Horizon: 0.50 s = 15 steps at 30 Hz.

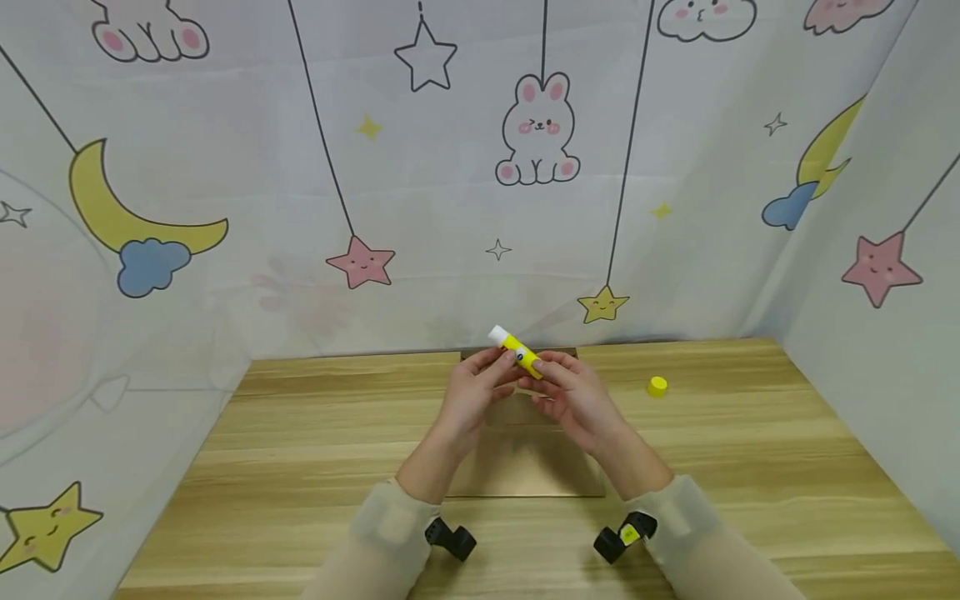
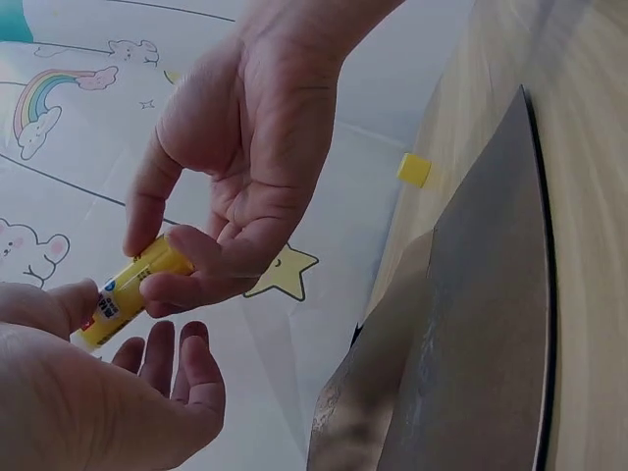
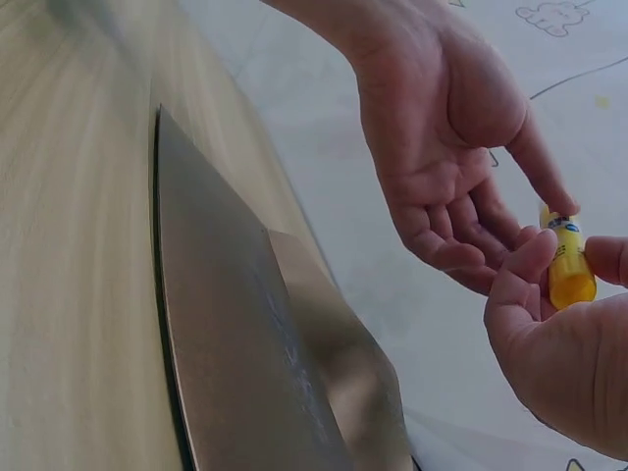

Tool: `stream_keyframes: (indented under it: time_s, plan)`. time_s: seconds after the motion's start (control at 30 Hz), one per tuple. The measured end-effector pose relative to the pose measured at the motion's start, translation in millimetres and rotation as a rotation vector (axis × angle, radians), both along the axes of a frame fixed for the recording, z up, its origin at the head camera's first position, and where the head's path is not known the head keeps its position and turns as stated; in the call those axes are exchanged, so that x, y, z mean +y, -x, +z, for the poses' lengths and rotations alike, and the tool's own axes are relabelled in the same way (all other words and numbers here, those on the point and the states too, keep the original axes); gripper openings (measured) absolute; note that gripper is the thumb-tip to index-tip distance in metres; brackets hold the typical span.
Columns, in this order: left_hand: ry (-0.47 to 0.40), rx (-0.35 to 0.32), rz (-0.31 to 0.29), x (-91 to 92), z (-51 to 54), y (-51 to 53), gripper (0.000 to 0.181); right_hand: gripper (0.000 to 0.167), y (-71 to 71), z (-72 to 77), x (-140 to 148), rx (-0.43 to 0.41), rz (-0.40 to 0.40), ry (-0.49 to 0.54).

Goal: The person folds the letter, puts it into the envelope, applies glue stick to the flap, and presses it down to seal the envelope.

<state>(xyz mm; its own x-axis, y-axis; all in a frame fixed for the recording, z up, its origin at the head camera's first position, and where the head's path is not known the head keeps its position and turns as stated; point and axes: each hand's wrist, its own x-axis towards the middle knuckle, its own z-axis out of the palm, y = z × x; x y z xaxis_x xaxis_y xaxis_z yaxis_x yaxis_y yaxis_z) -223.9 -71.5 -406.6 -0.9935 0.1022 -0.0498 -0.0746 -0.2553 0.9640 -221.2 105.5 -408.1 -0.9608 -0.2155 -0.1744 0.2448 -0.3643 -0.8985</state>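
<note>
A yellow glue stick [image 1: 517, 353], its white end pointing up and left, is held between both hands above the table. My left hand [image 1: 468, 396] pinches it nearer the white end with thumb and fingers. The yellow base end is pinched by my right hand [image 1: 581, 400]; the left wrist view shows this base [image 2: 167, 257] between thumb and fingers. Below the hands lies a flat brown paper piece [image 1: 525, 471], perhaps an envelope, with a raised flap [image 3: 348, 363] at its far side. Pale shiny streaks show on the paper in the right wrist view.
A small yellow cap [image 1: 657, 387] stands on the wooden table [image 1: 322, 467], right of the hands. Behind the table hangs a white curtain [image 1: 450, 200] printed with stars, moons and rabbits. Each forearm wears a black wrist camera [image 1: 452, 538].
</note>
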Motion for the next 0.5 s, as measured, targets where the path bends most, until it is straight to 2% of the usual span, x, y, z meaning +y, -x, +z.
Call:
stream_keyframes:
  time_s: [0.2, 0.5]
  plan:
    - [-0.080, -0.007, 0.029, 4.3, -0.3, 1.5, 0.035, 0.025, 0.0, -4.7, -3.1, -0.019, 0.002, 0.019]
    - [-0.074, 0.015, 0.056, 2.3, -2.2, 2.1, 0.038, 0.032, -1.3, -8.8, -2.7, 0.004, 0.045, -0.015]
